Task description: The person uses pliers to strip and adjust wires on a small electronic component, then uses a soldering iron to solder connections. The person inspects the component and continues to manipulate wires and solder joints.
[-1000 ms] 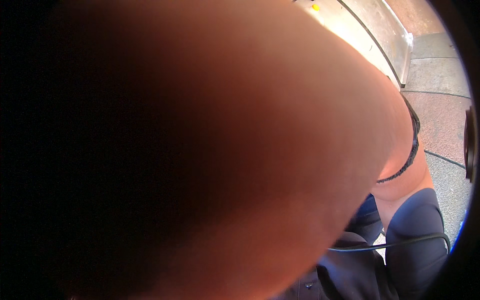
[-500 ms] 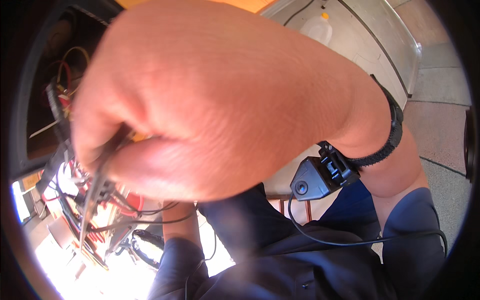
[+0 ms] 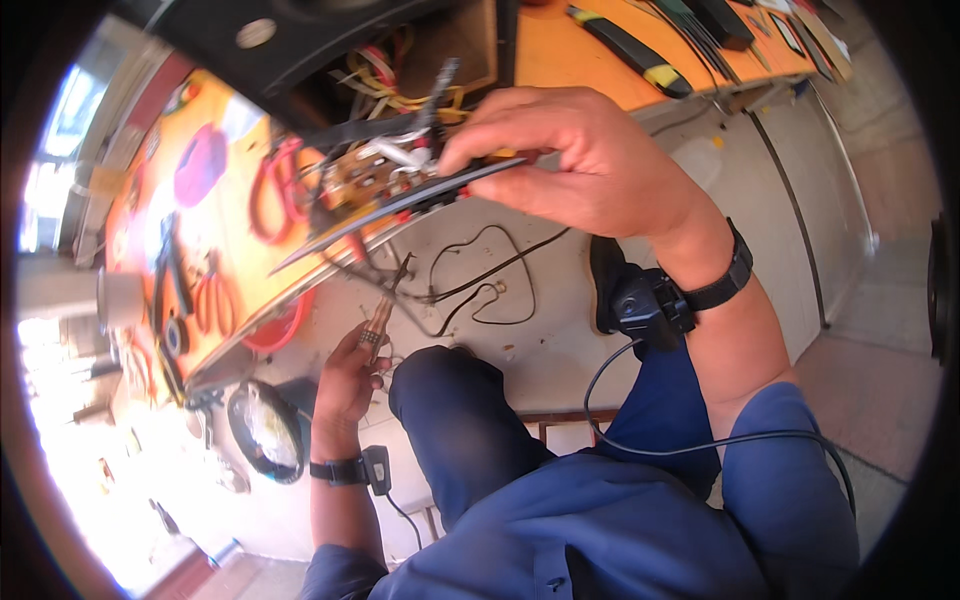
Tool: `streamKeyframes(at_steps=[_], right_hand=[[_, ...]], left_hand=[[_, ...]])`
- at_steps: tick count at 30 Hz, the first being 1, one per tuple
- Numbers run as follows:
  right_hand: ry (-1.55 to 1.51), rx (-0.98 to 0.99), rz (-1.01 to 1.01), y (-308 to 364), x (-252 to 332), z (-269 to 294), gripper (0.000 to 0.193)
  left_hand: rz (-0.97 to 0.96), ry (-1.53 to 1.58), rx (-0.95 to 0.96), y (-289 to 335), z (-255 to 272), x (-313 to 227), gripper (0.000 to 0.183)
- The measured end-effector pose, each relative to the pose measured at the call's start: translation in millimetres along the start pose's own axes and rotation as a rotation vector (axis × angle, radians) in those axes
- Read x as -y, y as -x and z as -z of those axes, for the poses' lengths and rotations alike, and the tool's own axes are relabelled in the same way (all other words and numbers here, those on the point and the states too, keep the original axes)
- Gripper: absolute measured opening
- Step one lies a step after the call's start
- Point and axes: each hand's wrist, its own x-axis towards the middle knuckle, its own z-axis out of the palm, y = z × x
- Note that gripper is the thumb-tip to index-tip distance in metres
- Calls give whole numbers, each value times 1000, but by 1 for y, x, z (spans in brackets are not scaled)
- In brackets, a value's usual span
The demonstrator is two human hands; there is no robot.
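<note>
My right hand [image 3: 590, 165] pinches the right end of a thin dark panel [image 3: 400, 206], fingers over its top and thumb beneath. The panel slants down to the left, with a populated circuit board [image 3: 365, 178] and wires against its far side. Behind it a black box [image 3: 300, 65], like a speaker cabinet, has an opening holding yellow, white and red wires [image 3: 390, 80]. Lower left, my left hand [image 3: 345, 375] is closed around a slim tool with a perforated metal sleeve and narrow tip, apparently a soldering iron [image 3: 377, 325]. Its tip points up, below the panel.
On the orange tabletop [image 3: 555, 60] lie a black-and-yellow tool [image 3: 630, 50], red-handled pliers [image 3: 280, 190], blue pliers [image 3: 168, 270], orange-handled pliers [image 3: 212, 295] and a black tape roll [image 3: 175, 336]. A red bowl [image 3: 280, 325] sits by the table edge. A black cable [image 3: 485, 290] loops below.
My right hand has moved away from the camera, up and to the right, with the panel now seen in it. My left hand and its tool have come into sight.
</note>
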Motion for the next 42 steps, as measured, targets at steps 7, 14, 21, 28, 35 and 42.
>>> streamKeyframes(at_steps=[7, 14, 21, 28, 35, 42], right_hand=[[-146, 5, -50, 0, 8, -1, 22], [-220, 49, -71, 3, 1, 1, 22], [-196, 23, -42, 2, -1, -2, 20], [-205, 7, -74, 3, 4, -1, 21], [-216, 11, -98, 4, 5, 1, 21], [-231, 4, -106, 4, 6, 2, 22]], left_hand=[[-230, 254, 5, 139, 5, 10, 56], [-480, 481, 65, 206, -17, 25, 73], [-651, 427, 37, 187, -21, -39, 62], [-591, 296, -152, 145, -35, -98, 42], [-609, -73, -436, 134, -49, -114, 48], [-716, -332, -552, 126, -46, -123, 52]])
